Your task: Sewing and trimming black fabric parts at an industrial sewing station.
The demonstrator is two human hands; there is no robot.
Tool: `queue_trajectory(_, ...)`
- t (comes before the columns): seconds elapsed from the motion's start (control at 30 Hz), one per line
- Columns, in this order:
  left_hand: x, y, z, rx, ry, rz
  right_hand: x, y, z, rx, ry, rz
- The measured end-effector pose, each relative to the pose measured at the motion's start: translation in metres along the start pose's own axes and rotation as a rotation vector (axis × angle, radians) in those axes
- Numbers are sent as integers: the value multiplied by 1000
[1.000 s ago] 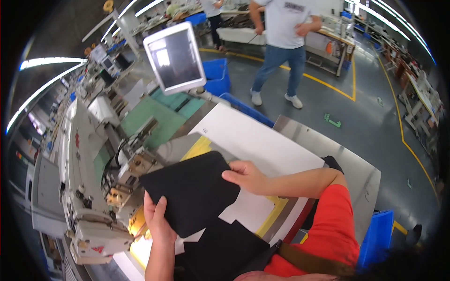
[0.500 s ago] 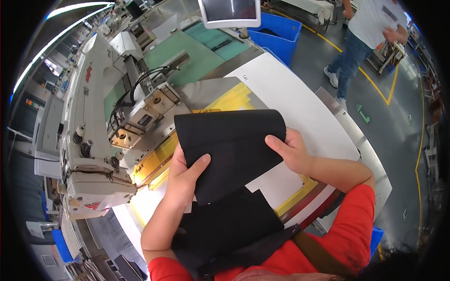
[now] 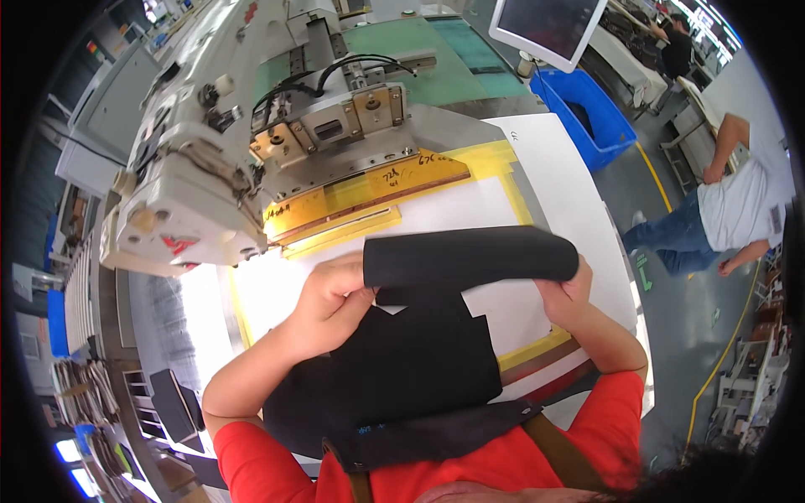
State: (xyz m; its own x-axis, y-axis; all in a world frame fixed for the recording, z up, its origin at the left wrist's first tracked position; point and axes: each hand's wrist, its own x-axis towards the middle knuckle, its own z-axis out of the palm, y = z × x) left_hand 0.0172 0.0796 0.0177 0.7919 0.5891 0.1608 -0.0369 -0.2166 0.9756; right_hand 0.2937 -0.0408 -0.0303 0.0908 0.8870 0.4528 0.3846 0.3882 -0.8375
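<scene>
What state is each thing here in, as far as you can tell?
Black piece, bent over, held at both ends
Left hand, gripping that piece's left end
Right hand, gripping its right end
Monitor screen, dark
Blue bin, open-topped, dark contents inside
White sheet, flat, edged with yellow tape

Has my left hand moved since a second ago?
Yes: judged against the sewing machine head, your left hand has moved away from it, back toward you.

Handwritten marks (image 3: 392, 178) on yellow strip (image 3: 335, 198); red emblem (image 3: 176, 244) on white machine (image 3: 197, 180); green floor arrow (image 3: 643, 273).
</scene>
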Motion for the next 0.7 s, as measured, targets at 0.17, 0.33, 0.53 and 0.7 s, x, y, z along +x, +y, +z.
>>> queue_trajectory(0.17, -5, 16, -6, 799, 37, 798, -3, -15, -9, -585, -140, -382)
queue_trajectory(0.33, -31, 17, -8, 1089, 176, 1111, 18, -54, 10, -796, 83, -1121)
queue_trajectory(0.53, -49, 25, -15, 1147, 315, 1120, 28, -79, 15, -839, 96, -1270)
queue_trajectory(0.7, -54, 28, -16, 966, 329, 933, 29, -90, 26, -688, -24, -985)
